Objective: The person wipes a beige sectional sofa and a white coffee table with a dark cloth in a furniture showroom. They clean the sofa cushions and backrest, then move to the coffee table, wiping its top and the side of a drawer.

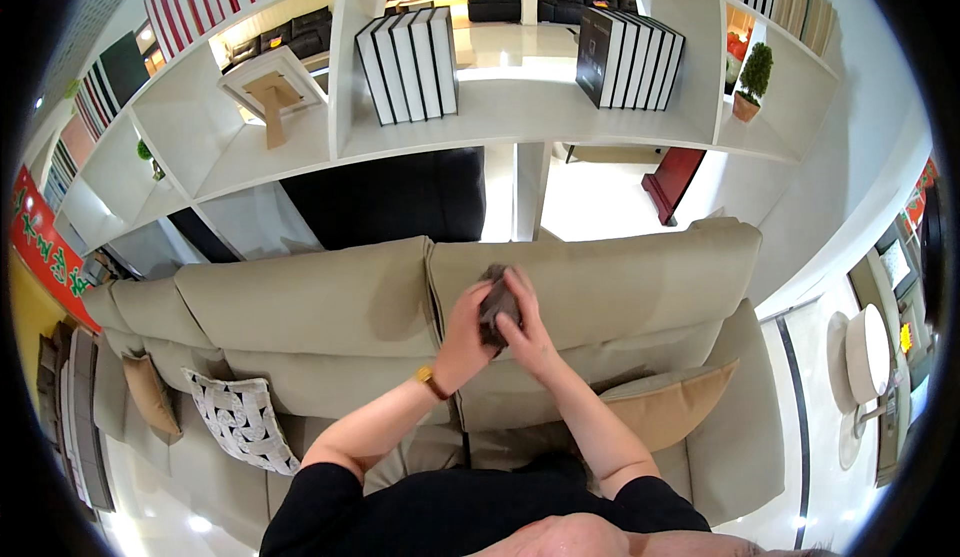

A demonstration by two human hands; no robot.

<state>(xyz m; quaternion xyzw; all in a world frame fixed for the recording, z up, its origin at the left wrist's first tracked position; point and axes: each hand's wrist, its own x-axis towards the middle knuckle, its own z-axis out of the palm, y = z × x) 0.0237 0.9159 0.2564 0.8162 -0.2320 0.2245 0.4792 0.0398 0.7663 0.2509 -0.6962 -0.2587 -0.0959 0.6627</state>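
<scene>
Between my two hands is a crumpled grey-brown cloth (499, 305), pressed from both sides. My left hand (461, 339), with a gold-coloured watch (430, 378) at its wrist, grips the cloth's left side. Fingers of my right hand (531, 332) wrap its other side, the thumb lying over the front. Both hands are in front of the backrest of a beige sofa (600, 287), near the seam between two back cushions. Whether the cloth touches the sofa I cannot tell.
Behind the sofa stands a white shelf unit (525, 110) with black-and-white books (412, 69), a picture frame (274, 95) and a small potted plant (752, 80). A patterned cushion (240, 418) and tan cushions (675, 403) lie on the seats. A round white stool (868, 354) is at right.
</scene>
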